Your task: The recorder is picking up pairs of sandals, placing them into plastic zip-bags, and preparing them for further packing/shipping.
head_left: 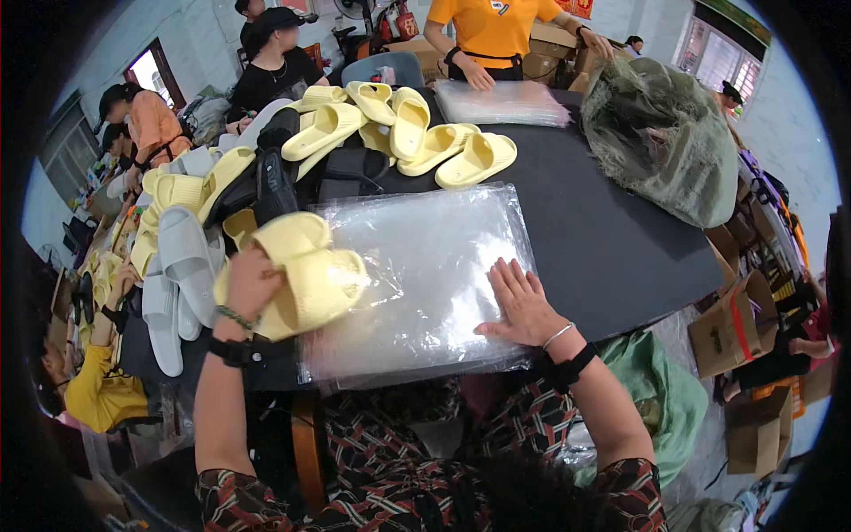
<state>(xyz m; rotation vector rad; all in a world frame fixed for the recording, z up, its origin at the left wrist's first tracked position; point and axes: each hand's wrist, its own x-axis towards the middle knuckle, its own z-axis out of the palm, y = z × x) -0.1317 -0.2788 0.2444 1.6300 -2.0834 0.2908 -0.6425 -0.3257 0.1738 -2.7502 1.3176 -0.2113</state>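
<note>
From afar I see the left hand (253, 284) gripping two pale-yellow slide sandals (326, 285), roughly lengthwise toward the right hand (521, 306), over the left edge of the clear plastic bags (430, 253), whose right side that flat, spread hand presses.

At the left of the plastic bags (425, 257), blurred yellow slides (321, 291) hide the left grip's (254, 285) fingertips; beyond the bags, an orange-shirted person (487, 31) is cut off above the chest.
</note>
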